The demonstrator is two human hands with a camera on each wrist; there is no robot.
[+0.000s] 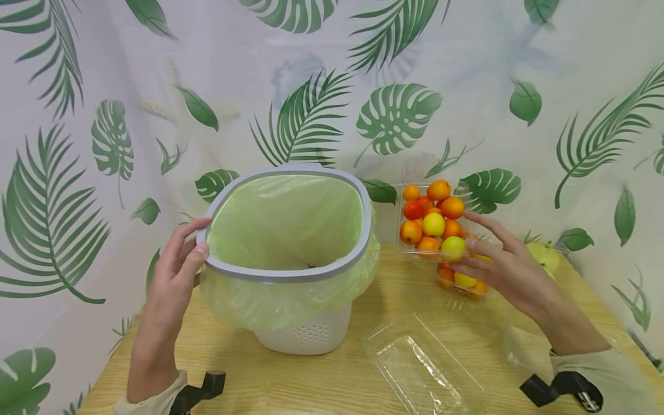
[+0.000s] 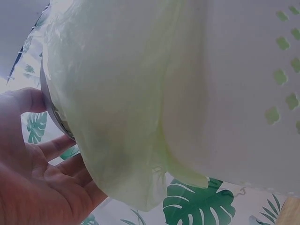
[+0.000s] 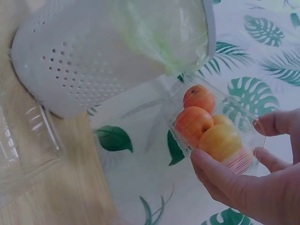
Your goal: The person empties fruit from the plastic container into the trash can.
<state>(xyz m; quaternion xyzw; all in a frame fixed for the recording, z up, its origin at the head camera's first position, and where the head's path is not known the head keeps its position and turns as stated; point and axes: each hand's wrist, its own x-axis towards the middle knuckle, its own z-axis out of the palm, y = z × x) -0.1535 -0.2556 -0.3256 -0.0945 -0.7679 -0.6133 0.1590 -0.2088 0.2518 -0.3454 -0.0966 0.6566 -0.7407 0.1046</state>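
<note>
A white perforated trash bin (image 1: 306,334) stands on the table, lined with a pale green plastic bag (image 1: 285,213) that folds out over its grey ring rim (image 1: 290,275). My left hand (image 1: 173,271) grips the rim's left side, thumb by the top edge; in the left wrist view its fingers pass behind the bag. To the right of the bin, my right hand (image 1: 510,274) holds a clear plastic box (image 3: 180,143) between thumb and fingers. Small orange and yellow fruits (image 1: 433,225) fill that box. More fruits (image 1: 464,279) show through clear plastic below it.
A clear plastic tray (image 1: 420,363) lies on the wooden table (image 1: 233,369) in front, right of the bin. Behind my right hand sits a pale green fruit (image 1: 542,256). A leaf-patterned curtain (image 1: 321,52) hangs behind the table.
</note>
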